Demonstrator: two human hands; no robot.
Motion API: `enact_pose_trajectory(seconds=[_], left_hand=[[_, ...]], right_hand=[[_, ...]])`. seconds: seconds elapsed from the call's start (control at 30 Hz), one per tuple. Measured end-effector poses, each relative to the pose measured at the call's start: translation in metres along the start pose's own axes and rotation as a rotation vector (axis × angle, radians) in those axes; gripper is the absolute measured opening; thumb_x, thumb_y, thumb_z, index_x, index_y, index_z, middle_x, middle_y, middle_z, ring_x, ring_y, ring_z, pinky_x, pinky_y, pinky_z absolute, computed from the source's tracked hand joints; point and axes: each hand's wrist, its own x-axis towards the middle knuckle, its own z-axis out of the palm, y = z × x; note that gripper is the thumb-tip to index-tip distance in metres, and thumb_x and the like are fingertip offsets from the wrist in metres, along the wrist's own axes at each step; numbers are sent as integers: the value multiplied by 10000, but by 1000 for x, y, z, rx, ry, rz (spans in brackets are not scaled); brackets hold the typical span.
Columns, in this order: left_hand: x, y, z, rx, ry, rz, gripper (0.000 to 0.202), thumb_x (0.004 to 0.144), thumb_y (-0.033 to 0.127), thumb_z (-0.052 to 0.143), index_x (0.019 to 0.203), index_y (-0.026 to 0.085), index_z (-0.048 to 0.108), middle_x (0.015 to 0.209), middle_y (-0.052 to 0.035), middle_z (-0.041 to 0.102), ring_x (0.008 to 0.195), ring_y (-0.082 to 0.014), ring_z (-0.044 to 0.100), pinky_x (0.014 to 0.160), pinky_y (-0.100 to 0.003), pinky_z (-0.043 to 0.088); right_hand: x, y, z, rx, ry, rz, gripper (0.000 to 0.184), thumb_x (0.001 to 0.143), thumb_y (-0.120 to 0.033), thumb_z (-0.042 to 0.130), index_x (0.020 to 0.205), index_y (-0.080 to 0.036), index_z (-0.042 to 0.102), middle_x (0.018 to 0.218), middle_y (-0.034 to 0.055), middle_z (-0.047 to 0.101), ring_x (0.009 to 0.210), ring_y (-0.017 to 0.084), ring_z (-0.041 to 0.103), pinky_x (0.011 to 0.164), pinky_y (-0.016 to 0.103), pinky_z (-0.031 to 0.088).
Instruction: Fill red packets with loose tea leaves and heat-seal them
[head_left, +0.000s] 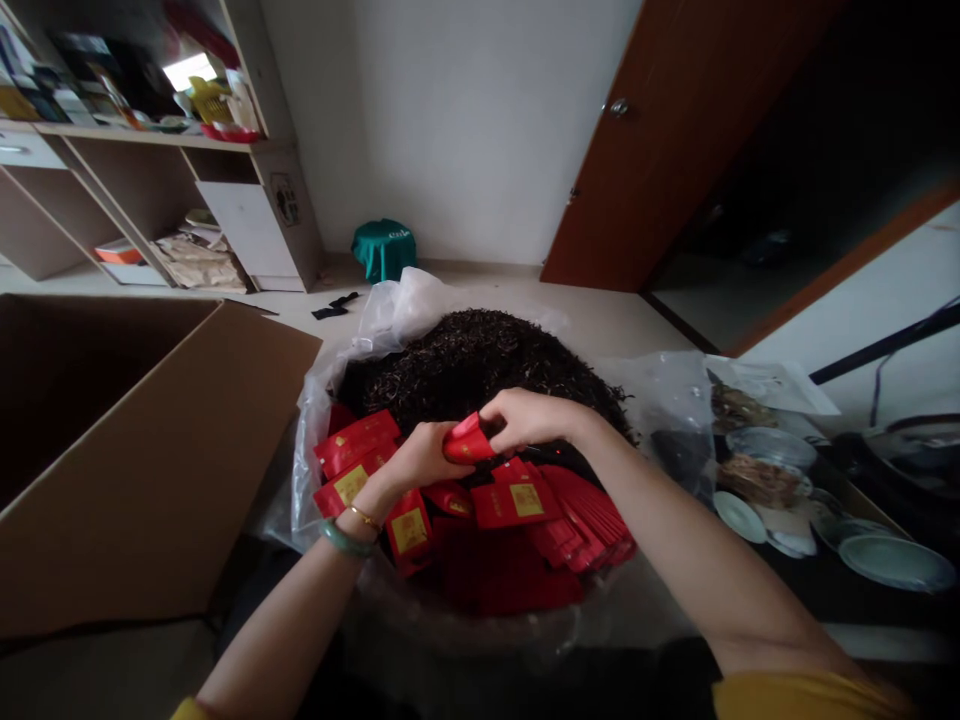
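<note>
A small red packet (466, 440) is held tilted in my left hand (430, 455), with its mouth turned toward the right. My right hand (525, 418) is closed, its fingertips at the packet's mouth; what they pinch is hidden. Behind both hands rises a heap of dark dried tea leaves (495, 350) in a large clear plastic bag (307, 470). On the bag's near side lie several red packets with yellow labels, one labelled packet (517, 500) just below my hands. A fanned stack of flat red packets (592, 520) lies to the right of it.
An open cardboard box (247, 400) stands at the left. To the right are glass bowls (772, 450) and lids on a dark surface. A shelf unit (292, 220), a green-covered bin or stool (384, 250) and a brown door (675, 130) are at the back.
</note>
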Motion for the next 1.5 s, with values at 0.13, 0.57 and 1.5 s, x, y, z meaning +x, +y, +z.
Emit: enact_pose_trajectory(seconds=[0.13, 0.57, 1.5], left_hand=[[0, -1, -3, 56, -8, -28, 288, 588, 281, 741, 815, 116, 675, 663, 33, 604, 607, -128, 505, 533, -209, 339], [-2, 10, -29, 218, -1, -67, 321, 618, 373, 717, 846, 155, 655, 724, 7, 630, 635, -158, 530, 571, -251, 349], [0, 1, 8, -534, 238, 70, 455, 570, 424, 806, 856, 114, 637, 693, -9, 632, 618, -127, 545, 591, -235, 475]], right_hand=[[20, -5, 8, -241, 106, -16, 190, 625, -192, 704, 806, -188, 760, 585, -20, 665, 550, 133, 586, 504, 207, 372], [38, 35, 24, 558, 159, -11, 238, 655, -136, 668, 886, -149, 720, 707, -8, 706, 575, 108, 630, 401, 139, 421], [-12, -15, 25, -328, 668, -426, 141, 787, -239, 679, 916, -193, 712, 976, 56, 578, 812, 165, 610, 767, 314, 510]])
